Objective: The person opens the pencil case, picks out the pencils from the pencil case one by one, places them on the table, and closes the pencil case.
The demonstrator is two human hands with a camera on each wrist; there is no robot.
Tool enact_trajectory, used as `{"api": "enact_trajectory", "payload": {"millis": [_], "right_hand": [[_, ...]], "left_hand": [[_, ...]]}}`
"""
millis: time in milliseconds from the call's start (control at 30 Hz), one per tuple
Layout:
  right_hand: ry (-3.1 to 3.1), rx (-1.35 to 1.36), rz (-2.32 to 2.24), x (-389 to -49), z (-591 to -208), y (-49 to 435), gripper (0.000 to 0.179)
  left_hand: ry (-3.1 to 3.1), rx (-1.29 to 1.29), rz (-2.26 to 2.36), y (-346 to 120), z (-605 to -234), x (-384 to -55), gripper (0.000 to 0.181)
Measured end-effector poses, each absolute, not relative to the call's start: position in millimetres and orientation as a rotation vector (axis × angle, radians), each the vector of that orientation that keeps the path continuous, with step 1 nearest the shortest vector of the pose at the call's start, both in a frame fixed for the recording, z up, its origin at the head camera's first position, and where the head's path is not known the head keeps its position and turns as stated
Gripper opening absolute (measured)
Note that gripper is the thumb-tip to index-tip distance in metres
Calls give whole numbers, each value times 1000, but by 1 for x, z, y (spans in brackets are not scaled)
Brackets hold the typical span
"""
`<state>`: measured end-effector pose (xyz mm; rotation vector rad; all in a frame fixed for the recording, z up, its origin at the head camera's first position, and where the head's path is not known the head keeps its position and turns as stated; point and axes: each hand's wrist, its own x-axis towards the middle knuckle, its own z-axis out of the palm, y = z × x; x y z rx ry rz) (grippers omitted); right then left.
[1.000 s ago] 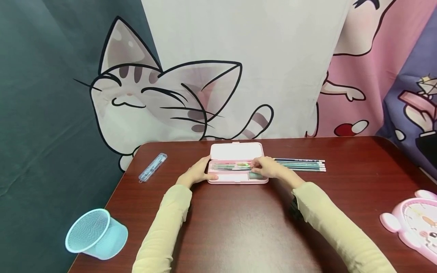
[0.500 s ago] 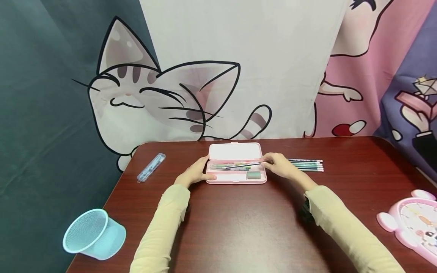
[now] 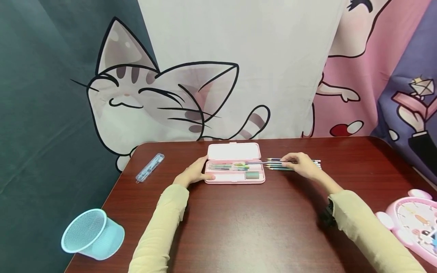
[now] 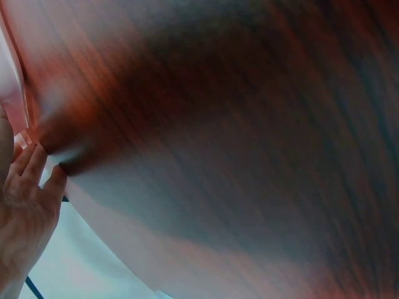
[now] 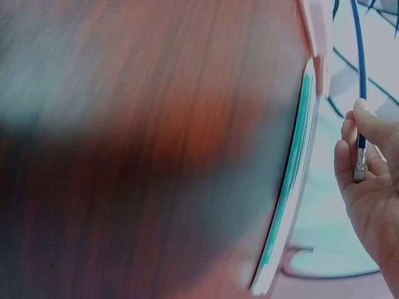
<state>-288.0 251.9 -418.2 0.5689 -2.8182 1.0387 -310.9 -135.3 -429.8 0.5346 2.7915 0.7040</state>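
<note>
An open pink pencil case [image 3: 235, 182] lies at the table's far side, white lid lining [image 3: 233, 151] facing up. It contains several colourful pens [image 3: 227, 167] and a green eraser-like block [image 3: 252, 175]. My left hand [image 3: 192, 173] grips its left end, thumb over the front corner. With thumb and fingers, my right hand [image 3: 303, 165] pinches a dark blue pencil [image 5: 361, 62] near its eraser end. This pencil points left, its front part overlapping the case in the head view. Below the right hand several pencils [image 3: 275, 168] lie side by side, partly hidden.
A clear, bluish flat case [image 3: 150, 167] lies at the back left. Near the left edge, a light blue mesh pen holder [image 3: 93, 235] lies tipped over. A pink animal-shaped clock [image 3: 409, 223] is at the right. Printed cloth [image 3: 290, 76] hangs behind the table.
My right hand has moved right from over the pencil case, drawing the blue pencil with it above the pencils on the table. The left hand stays at the case.
</note>
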Motion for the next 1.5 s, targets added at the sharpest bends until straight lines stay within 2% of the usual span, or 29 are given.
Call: {"api": "enact_trajectory", "payload": {"millis": [400, 633, 767, 1033, 1367, 1500], "right_hand": [[-2829, 506, 950, -269, -421, 314, 13], [-2850, 522, 884, -262, -429, 330, 8], [-2791, 573, 763, -263, -436, 330, 4], [-2760, 551, 581, -263, -440, 326, 11], [-2698, 528, 778, -277, -439, 302, 12], [-2801, 457, 939, -288, -432, 271, 22]], "left_hand": [[2785, 507, 701, -134, -428, -310, 92], [2783, 485, 689, -135, -428, -309, 92], [2790, 497, 683, -135, -430, -310, 92], [2790, 493, 699, -134, -430, -309, 91], [2798, 493, 731, -136, -433, -310, 91], [2781, 502, 766, -138, -433, -309, 91]]}}
